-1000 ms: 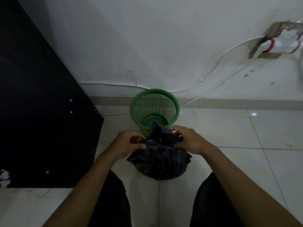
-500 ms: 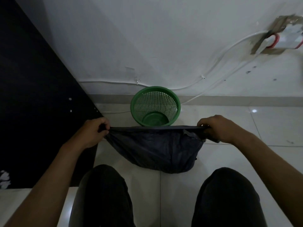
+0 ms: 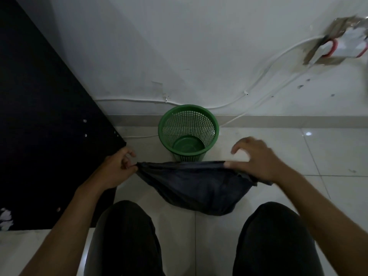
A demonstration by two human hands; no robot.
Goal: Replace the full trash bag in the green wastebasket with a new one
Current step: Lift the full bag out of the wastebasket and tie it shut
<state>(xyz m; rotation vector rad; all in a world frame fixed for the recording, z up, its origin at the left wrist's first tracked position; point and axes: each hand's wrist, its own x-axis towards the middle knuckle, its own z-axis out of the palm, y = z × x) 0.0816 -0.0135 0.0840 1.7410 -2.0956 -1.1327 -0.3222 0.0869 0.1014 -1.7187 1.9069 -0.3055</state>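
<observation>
L hand [image 3: 117, 166] & R hand [image 3: 256, 162] fingers pinch bag [image 3: 199, 188] rim; contents hidden.

The green wastebasket [image 3: 188, 132] stands open-mouthed against the wall [image 3: 179, 46], nothing above its rim. The dark trash bag [image 3: 195, 186], stretched between left hand [image 3: 117, 168] and right hand [image 3: 256, 162], spans the floor [image 3: 328, 156] just in front of it. A black panel [image 3: 39, 116] closes off the left; floor to the right lies open. White cables [image 3: 258, 84] run along the wall behind.
</observation>
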